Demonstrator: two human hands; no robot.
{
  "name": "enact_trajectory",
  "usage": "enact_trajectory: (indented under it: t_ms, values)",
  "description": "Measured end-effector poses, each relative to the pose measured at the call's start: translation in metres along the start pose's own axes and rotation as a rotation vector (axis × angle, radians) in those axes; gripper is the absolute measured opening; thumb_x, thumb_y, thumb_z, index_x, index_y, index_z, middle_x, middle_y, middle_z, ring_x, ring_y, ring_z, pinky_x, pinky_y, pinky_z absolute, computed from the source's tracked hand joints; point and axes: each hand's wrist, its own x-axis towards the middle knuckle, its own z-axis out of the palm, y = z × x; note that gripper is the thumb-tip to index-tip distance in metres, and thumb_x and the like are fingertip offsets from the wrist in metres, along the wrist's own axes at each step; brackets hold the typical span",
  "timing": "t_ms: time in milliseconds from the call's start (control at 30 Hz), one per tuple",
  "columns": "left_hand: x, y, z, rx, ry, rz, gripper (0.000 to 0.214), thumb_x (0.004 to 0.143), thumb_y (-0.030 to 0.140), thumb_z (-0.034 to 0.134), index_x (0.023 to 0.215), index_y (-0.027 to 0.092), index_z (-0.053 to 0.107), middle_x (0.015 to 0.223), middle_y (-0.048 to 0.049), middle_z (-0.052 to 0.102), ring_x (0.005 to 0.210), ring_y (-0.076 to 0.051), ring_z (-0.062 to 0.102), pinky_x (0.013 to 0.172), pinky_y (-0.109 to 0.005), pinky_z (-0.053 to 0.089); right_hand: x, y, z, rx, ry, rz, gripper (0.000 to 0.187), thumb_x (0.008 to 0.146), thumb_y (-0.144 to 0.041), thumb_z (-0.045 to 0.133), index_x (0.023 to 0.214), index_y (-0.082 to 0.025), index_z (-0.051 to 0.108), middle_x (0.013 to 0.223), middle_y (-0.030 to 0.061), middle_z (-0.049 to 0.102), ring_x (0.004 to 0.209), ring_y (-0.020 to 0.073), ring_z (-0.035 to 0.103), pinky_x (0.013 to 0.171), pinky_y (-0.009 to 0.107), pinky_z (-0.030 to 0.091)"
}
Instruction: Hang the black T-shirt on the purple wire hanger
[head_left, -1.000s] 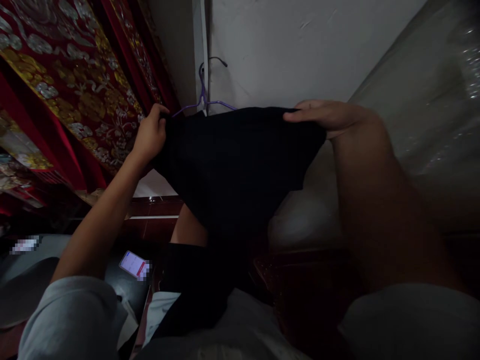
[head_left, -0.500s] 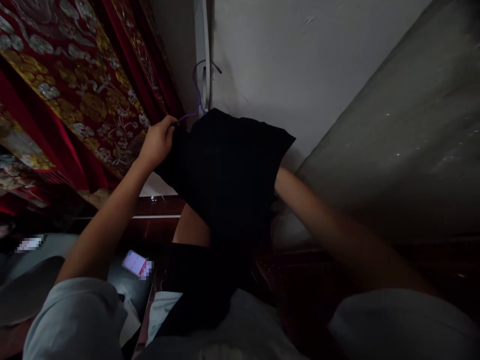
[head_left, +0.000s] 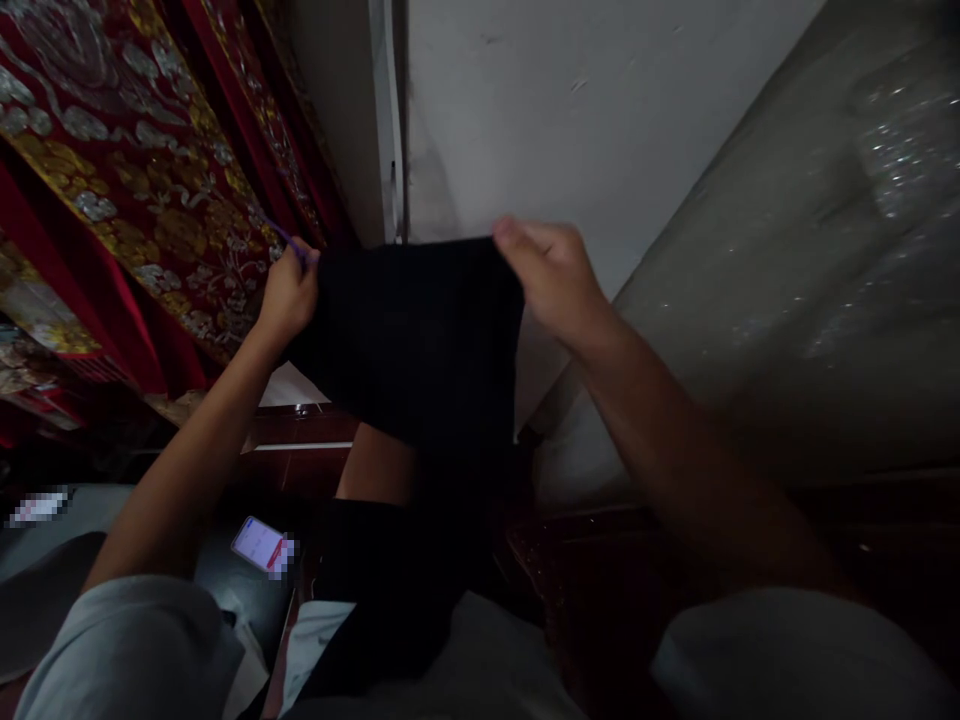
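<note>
A black garment (head_left: 420, 340) is stretched between my two hands in front of my body; it is too dark to tell its cut. My left hand (head_left: 294, 298) is closed at its upper left corner, where a thin purple hanger (head_left: 281, 236) sticks out past the fingers. My right hand (head_left: 553, 275) pinches the upper right corner, with the thumb on top of the edge. The top edge runs nearly straight from hand to hand, and the lower part hangs down into shadow over my legs.
Red cloth (head_left: 187, 200) with gold and silver embroidery hangs at the left. A pale wall (head_left: 555, 120) stands ahead, with plastic-looking sheeting (head_left: 787, 280) at the right. On a grey seat-like surface at lower left lies a lit phone (head_left: 262, 545).
My right hand has come out from inside the garment and now grips its upper right corner. The purple hanger has tipped left, and the garment's top edge has been pulled straight.
</note>
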Motion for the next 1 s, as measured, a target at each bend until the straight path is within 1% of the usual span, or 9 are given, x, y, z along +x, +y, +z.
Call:
enact_trajectory:
  t_ms: [167,267,333,433,533,633,767,933,1000]
  values:
    - [-0.024,0.004,-0.026,-0.088,-0.203,-0.035,0.022,0.093,0.033,0.057,0.105,0.021,0.071,0.094,-0.0082,0.072,0.093,-0.024,0.068,0.092,-0.041,0.057,-0.064,-0.025,-0.016,-0.158,-0.537,-0.056,0.047,0.092,-0.055,0.064,0.058,-0.022,0.060,0.055,-0.0006,0.051,0.059,0.0149,0.053,0.060,0.029,0.044]
    - [-0.043,0.004,-0.034,-0.056,-0.171,0.014,0.034,0.091,0.030,0.055,0.116,0.019,0.075,0.110,-0.0102,0.074,0.110,-0.027,0.067,0.104,-0.046,0.053,-0.078,-0.023,-0.034,-0.126,-0.958,0.061,0.025,0.090,-0.048,0.067,0.089,-0.027,0.081,0.070,0.0002,0.070,0.066,0.0181,0.065,0.064,0.031,0.052]
    - [-0.053,0.008,-0.033,-0.114,-0.178,0.030,0.035,0.091,0.030,0.054,0.116,0.020,0.077,0.112,-0.0108,0.074,0.112,-0.028,0.068,0.106,-0.048,0.052,-0.074,-0.010,-0.034,-0.097,-1.052,0.144,0.038,0.089,-0.048,0.069,0.121,-0.030,0.079,0.091,0.0029,0.078,0.080,0.0216,0.072,0.075,0.034,0.058]
    - [-0.061,0.028,-0.025,-0.216,-0.321,0.118,0.027,0.092,0.034,0.059,0.101,0.024,0.083,0.116,-0.0121,0.073,0.115,-0.030,0.068,0.109,-0.048,0.052,-0.059,0.023,-0.005,-0.218,-0.842,0.155,0.078,0.083,-0.047,0.073,0.155,-0.027,0.053,0.124,0.0119,0.074,0.111,0.0316,0.072,0.096,0.046,0.057]
    - [-0.065,0.061,-0.012,-0.324,-0.488,0.191,0.025,0.093,0.042,0.065,0.087,0.027,0.084,0.122,-0.0106,0.073,0.125,-0.031,0.064,0.116,-0.051,0.047,-0.048,0.053,0.045,-0.402,-0.556,-0.024,0.120,0.069,-0.042,0.082,0.169,-0.023,0.018,0.165,0.0174,0.039,0.153,0.0426,0.036,0.119,0.060,0.039]
    - [-0.071,0.089,0.001,-0.434,-0.597,0.205,0.030,0.094,0.051,0.065,0.082,0.031,0.084,0.129,-0.0057,0.072,0.134,-0.030,0.059,0.120,-0.054,0.044,-0.045,0.066,0.088,-0.442,-0.442,-0.175,0.123,0.072,-0.051,0.073,0.168,-0.038,-0.003,0.174,-0.0032,0.019,0.163,0.0366,0.004,0.130,0.060,0.014]
    - [-0.082,0.102,0.011,-0.546,-0.660,0.159,0.037,0.094,0.057,0.064,0.079,0.030,0.083,0.142,-0.0032,0.066,0.140,-0.032,0.056,0.119,-0.054,0.046,-0.042,0.065,0.102,-0.453,-0.407,-0.208,0.089,0.078,-0.063,0.053,0.159,-0.060,0.017,0.157,-0.0194,0.049,0.159,0.0407,0.013,0.126,0.065,0.007]
    - [-0.078,0.092,-0.002,-0.475,-0.644,0.117,0.026,0.092,0.046,0.070,0.107,0.028,0.082,0.148,-0.0045,0.062,0.140,-0.033,0.056,0.115,-0.050,0.051,-0.042,0.073,0.074,-0.470,-0.381,-0.319,0.087,0.078,-0.053,0.057,0.162,-0.037,0.037,0.153,0.0049,0.052,0.142,0.0400,0.041,0.119,0.061,0.031]
    - [-0.066,0.083,-0.021,-0.342,-0.509,0.082,0.034,0.093,0.035,0.067,0.126,0.027,0.075,0.140,-0.0055,0.068,0.131,-0.033,0.063,0.109,-0.051,0.055,-0.041,0.079,0.056,-0.545,-0.270,-0.291,0.090,0.076,-0.043,0.064,0.161,-0.028,0.038,0.146,0.0132,0.052,0.136,0.0409,0.046,0.116,0.061,0.036]
